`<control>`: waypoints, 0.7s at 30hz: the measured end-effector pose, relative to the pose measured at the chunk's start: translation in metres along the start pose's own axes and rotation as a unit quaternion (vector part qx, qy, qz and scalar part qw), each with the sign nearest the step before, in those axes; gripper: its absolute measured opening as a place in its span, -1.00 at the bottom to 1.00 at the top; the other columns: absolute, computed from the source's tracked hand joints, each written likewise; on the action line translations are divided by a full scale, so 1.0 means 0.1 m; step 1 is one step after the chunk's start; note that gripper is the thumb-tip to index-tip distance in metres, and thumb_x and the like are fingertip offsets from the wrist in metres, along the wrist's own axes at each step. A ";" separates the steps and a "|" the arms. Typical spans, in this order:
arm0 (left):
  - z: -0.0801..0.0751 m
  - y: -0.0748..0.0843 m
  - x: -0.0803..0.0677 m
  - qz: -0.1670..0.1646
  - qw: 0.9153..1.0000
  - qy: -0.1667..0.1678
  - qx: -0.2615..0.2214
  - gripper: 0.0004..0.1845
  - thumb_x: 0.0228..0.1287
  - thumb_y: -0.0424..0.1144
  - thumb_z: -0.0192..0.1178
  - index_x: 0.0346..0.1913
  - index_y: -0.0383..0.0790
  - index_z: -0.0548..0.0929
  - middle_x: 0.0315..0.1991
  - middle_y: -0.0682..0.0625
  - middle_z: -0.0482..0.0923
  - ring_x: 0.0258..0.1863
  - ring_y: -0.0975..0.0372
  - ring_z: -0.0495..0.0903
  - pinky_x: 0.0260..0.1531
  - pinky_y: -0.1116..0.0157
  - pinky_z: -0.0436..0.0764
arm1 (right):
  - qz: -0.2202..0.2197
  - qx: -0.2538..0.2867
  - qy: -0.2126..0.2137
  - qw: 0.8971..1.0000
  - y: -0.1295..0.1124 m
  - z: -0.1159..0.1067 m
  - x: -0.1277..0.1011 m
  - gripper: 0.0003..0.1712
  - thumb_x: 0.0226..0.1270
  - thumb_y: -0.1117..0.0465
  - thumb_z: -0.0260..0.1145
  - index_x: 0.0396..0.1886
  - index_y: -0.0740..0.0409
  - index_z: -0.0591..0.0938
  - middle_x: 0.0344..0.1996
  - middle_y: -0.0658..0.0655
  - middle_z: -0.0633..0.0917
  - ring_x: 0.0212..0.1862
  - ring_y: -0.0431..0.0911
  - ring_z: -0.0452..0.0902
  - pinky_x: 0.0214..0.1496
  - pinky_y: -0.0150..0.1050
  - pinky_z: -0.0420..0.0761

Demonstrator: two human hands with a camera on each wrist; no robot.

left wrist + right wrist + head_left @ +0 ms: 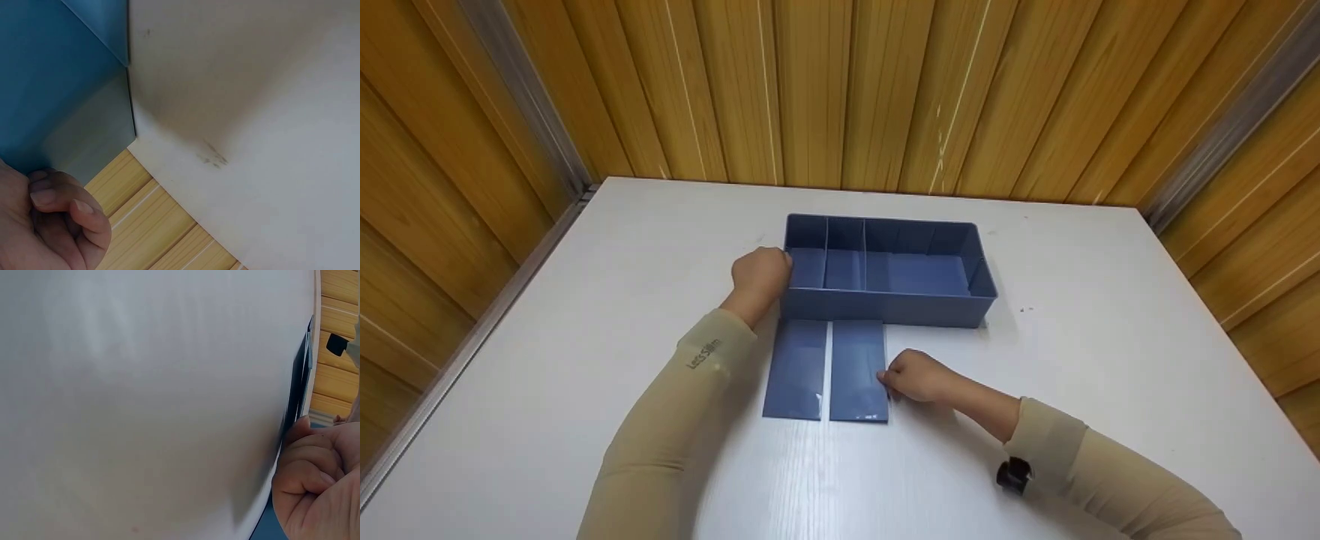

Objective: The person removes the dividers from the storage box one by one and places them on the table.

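A blue divided box point(885, 309) stands on the table, with two upright dividers making two narrow compartments on its left and a wide one on its right. At its left wall, my left hand point(763, 276) grips the rim with curled fingers; the left wrist view shows these fingers point(84, 216) against the blue wall. Two flat, glossy blue panels lie side by side in front of the box, a left panel point(796, 369) and a right panel point(859, 371). My right hand point(916, 375) pinches the right panel's right edge, its other fingers curled inward.
The white table point(1072, 360) surrounds the box and panels. Wood-look slatted walls point(810, 90) close off the back and both sides. A small black object point(1014, 475) sits at the right sleeve. Small dark specks lie right of the box.
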State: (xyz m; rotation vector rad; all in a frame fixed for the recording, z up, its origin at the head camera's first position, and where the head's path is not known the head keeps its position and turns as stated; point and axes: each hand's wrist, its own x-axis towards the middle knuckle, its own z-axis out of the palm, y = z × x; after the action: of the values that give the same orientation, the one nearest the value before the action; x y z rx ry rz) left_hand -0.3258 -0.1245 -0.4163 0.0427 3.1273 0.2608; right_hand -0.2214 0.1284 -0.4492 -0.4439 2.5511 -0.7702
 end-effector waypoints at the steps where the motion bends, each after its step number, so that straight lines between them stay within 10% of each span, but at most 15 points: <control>1: 0.00 0.00 0.00 -0.002 1.000 0.000 -0.004 -0.60 0.61 -0.23 -0.12 -0.24 -0.33 0.70 -0.20 -0.22 0.79 -0.21 0.00 0.77 -0.19 -0.01 0.77 | 0.000 -0.002 -0.002 1.000 0.00 0.00 0.01 -0.50 0.55 0.20 0.15 -0.58 0.41 0.67 -0.73 -0.03 0.49 -0.53 -0.21 0.27 -0.40 -0.37 0.28; 21: 0.01 0.00 0.01 -0.004 1.000 0.000 -0.004 -0.62 0.60 -0.25 -0.11 -0.25 -0.34 0.69 -0.19 -0.22 0.79 -0.20 -0.01 0.77 -0.17 0.00 0.76 | 0.009 -0.008 0.005 1.000 -0.03 0.01 0.02 -0.58 0.48 0.25 0.19 -0.56 0.39 0.71 -0.77 -0.11 0.38 -0.59 -0.21 0.23 -0.47 -0.39 0.22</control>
State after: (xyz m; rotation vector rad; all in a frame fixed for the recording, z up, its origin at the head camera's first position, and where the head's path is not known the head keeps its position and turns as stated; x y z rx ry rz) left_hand -0.3273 -0.1239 -0.4171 0.0297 3.1264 0.2745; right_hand -0.2225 0.1248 -0.4492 -0.4212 2.5697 -0.7477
